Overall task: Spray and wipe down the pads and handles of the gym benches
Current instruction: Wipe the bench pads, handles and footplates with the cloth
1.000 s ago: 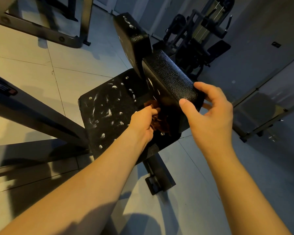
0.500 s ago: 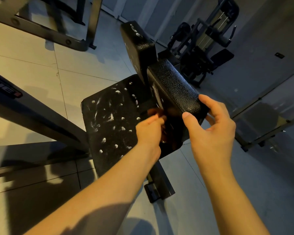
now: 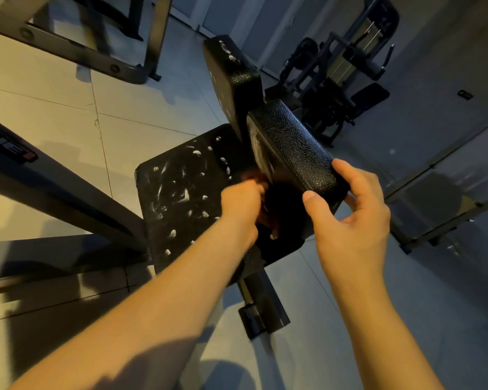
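Setting: you stand in a gym.
Evidence: black padded bench (image 3: 290, 147) before you; cable weight machine (image 3: 350, 66) behind; steel rack frames (image 3: 68, 43) on tiled floor (image 3: 54, 102).

Our two forearms are bare all the way to the wrists. A dark shadow lies across the lower part of the left forearm (image 3: 152, 313), while the right forearm (image 3: 378, 319) is evenly lit by warm light. Our left grip (image 3: 240, 204) is blurred, so we make out only its knuckles. On our right grip (image 3: 355, 220) the thumb (image 3: 314, 205) shows a short, rounded nail.
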A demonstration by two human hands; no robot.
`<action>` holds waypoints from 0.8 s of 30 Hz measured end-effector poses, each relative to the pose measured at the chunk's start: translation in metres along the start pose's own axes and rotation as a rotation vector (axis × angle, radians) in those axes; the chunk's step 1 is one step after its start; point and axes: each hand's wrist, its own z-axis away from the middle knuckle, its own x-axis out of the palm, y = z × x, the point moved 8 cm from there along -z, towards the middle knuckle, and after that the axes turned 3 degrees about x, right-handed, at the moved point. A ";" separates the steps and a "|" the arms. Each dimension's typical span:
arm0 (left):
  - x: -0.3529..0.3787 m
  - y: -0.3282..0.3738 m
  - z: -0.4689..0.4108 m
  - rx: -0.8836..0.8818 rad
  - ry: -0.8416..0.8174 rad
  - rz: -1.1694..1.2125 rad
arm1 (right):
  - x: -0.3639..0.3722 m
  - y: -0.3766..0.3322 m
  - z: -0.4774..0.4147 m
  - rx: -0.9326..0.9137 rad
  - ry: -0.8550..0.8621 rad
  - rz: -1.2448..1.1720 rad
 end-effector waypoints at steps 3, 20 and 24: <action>0.000 -0.034 0.030 -0.062 -0.101 -0.043 | -0.002 0.000 -0.001 -0.029 0.004 0.021; 0.000 -0.041 0.030 -0.032 -0.187 -0.022 | -0.007 0.007 -0.002 -0.089 -0.036 0.017; 0.002 0.025 0.035 0.198 -0.181 0.114 | -0.010 0.010 -0.003 -0.066 -0.025 -0.077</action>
